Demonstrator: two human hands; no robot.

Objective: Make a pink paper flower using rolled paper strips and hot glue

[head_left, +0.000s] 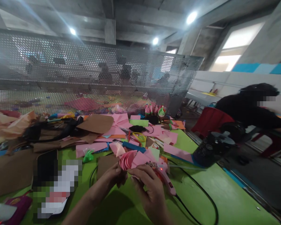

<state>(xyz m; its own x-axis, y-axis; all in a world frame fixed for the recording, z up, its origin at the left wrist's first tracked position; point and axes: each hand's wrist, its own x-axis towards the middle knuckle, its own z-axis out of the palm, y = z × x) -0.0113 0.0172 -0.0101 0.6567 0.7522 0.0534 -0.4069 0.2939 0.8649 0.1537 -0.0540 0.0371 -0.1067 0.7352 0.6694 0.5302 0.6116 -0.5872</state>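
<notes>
Low over the green table, a pink swirled piece of layered foam or paper (126, 160) shows stacked, curved ridges. My left hand (117, 175) grips its left underside with closed fingers. From the right, my right hand (148, 184) is bent around the lower right edge of the same piece, its fingertips pressed together there; the thumb is partly hidden. Just beyond my right hand lies a pink glue gun (165, 178) with a red light lit. Pink sheets (140, 158) lie right behind the swirled piece.
Foam scraps, brown sheets (96, 123) and tools clutter the table's back. A phone (45, 168) lies left, a dark container (212, 150) stands at the right edge. The glue gun's black cord (201, 184) loops right. A perforated metal screen (84, 78) rises behind; a person (245, 103) sits right.
</notes>
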